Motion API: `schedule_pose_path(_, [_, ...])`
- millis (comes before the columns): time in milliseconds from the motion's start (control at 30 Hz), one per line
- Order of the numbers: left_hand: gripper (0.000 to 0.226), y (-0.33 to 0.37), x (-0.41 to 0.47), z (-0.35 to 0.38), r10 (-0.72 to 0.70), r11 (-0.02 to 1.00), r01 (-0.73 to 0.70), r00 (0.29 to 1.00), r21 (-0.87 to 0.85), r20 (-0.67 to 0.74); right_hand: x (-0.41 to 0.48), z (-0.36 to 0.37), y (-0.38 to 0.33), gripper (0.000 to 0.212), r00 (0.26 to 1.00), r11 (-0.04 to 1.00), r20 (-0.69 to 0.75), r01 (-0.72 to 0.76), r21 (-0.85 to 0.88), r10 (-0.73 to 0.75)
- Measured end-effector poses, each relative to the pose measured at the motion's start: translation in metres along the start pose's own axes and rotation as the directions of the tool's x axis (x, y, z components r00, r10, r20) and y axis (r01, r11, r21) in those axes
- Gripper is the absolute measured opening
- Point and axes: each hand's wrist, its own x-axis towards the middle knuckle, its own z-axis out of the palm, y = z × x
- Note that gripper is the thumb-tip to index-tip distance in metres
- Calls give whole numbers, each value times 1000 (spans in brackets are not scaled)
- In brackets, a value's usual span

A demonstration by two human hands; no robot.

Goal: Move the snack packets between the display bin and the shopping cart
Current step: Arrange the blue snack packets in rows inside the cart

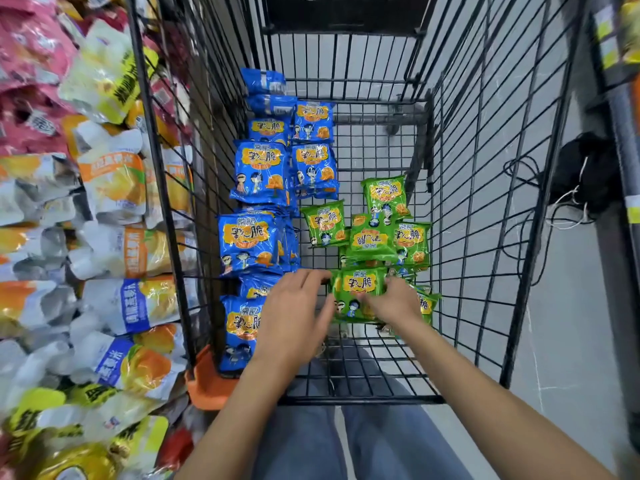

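Note:
A black wire shopping cart (467, 216) fills the middle of the head view. Blue snack packets (261, 173) lie in a row along its left side. Several green snack packets (386, 202) are scattered at the right of the cart floor. Both hands reach into the near end of the cart. My right hand (394, 299) grips the nearest green packet (358, 287) by its right edge. My left hand (298, 313) rests against that packet's left edge with fingers spread, partly covering a blue packet (240, 327).
At the left, a display bin (104, 188) is heaped with white, orange, yellow and pink packets. An orange corner bumper (204, 386) sits at the cart's near left corner. Black cables (568, 188) lie on the grey floor at the right, beside a shelf post (623, 116).

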Motion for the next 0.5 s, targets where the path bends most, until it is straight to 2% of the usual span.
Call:
schedule_pose_path(67, [31, 3, -1, 2, -33, 998, 32, 999, -61, -12, -10, -12, 4, 68, 997, 960, 78, -42, 277, 21])
schedule_pose_path(100, [33, 7, -2, 4, -52, 994, 50, 999, -98, -15, -17, -19, 7, 64, 994, 915, 111, -60, 398, 17])
schedule_pose_path(200, [46, 20, -5, 13, -115, 969, 110, 993, -223, -9, -37, -32, 15, 32, 957, 769, 278, -120, 628, -77])
schedule_pose_path(267, [54, 29, -5, 20, -220, 908, 253, 967, -335, 131, -48, -33, 18, 31, 918, 699, 357, -141, 702, -173])
schedule_pose_path(300, [51, 31, -4, 22, -279, 843, 350, 934, -408, 224, -53, -33, 19, 38, 907, 690, 366, -130, 712, -207])
schedule_pose_path(367, [33, 33, 0, 24, -344, 585, 525, 851, -617, 398, -59, -33, 20, 60, 902, 693, 371, -123, 710, -220])
schedule_pose_path(400, [26, 32, 0, 25, -349, 469, 564, 826, -680, 444, -60, -33, 21, 64, 903, 707, 374, -125, 696, -209])
schedule_pose_path(433, [23, 30, -1, 25, -345, 427, 572, 819, -701, 458, -59, -34, 23, 58, 902, 727, 386, -131, 674, -195])
schedule_pose_path(500, [17, 27, -4, 24, -332, 420, 565, 824, -711, 459, -55, -37, 26, 32, 908, 754, 388, -144, 641, -157])
